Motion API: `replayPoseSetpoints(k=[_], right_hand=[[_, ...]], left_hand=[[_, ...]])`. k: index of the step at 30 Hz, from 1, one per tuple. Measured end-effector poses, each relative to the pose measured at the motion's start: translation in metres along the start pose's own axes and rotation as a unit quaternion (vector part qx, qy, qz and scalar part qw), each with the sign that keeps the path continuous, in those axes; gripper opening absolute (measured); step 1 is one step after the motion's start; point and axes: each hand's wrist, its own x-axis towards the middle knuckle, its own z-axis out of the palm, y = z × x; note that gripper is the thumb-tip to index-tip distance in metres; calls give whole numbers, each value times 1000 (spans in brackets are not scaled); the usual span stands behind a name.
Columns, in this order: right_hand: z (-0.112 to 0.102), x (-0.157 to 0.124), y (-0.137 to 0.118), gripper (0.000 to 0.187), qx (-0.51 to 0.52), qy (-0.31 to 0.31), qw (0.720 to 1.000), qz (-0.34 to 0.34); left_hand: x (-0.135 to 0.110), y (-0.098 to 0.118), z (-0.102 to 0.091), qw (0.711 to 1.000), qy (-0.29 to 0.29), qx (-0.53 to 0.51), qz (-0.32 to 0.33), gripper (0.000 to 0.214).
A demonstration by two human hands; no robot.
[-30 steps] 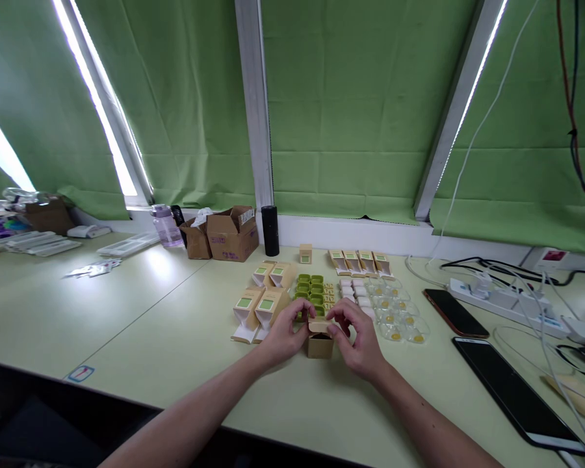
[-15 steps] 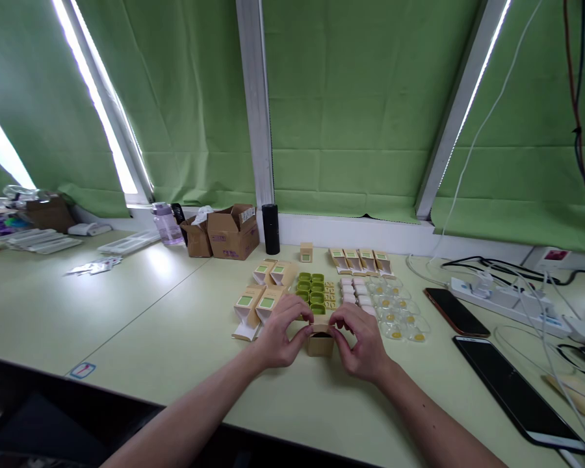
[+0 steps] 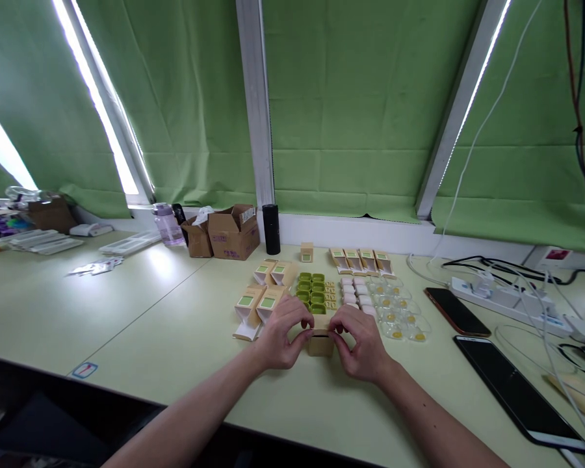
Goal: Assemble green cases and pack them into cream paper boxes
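Note:
A small tan cardboard box (image 3: pixel 320 344) stands on the pale green table (image 3: pixel 141 312) in front of me. My left hand (image 3: pixel 283 336) pinches its left top edge. My right hand (image 3: pixel 361 341) pinches the right top edge, fingers curled over the lid flap. Just behind the box lie green cups (image 3: pixel 311 291) in rows, small tan tiles, white pieces (image 3: pixel 357 290) and clear pouches with yellow dots (image 3: pixel 398 313). Unfolded tan boxes with green labels (image 3: pixel 256 306) lie to the left.
More folded boxes (image 3: pixel 361 260) line the back, near a black cylinder (image 3: pixel 272 229) and open cartons (image 3: pixel 231 232). A bottle (image 3: pixel 166 225) stands farther left. Two phones (image 3: pixel 455 311) (image 3: pixel 517 393), a power strip (image 3: pixel 507 298) and cables crowd the right side.
Both hands closed in on the small box's top and the lid flap came down. My view shifted only slightly.

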Motion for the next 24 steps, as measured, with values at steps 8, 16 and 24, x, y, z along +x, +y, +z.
replayPoseSetpoints(k=[8, 16, 24], right_hand=[[1, 0, 0, 15, 5, 3, 1000, -12], [0, -1, 1, 16, 6, 1, 1000, -15], [-1, 0, -2, 16, 22, -6, 1000, -20]], left_hand=[[0, -1, 0, 1000, 7, -9, 26, 5], [-2, -4, 3, 1000, 8, -11, 24, 8], [-2, -2, 1, 1000, -1, -11, 18, 10]])
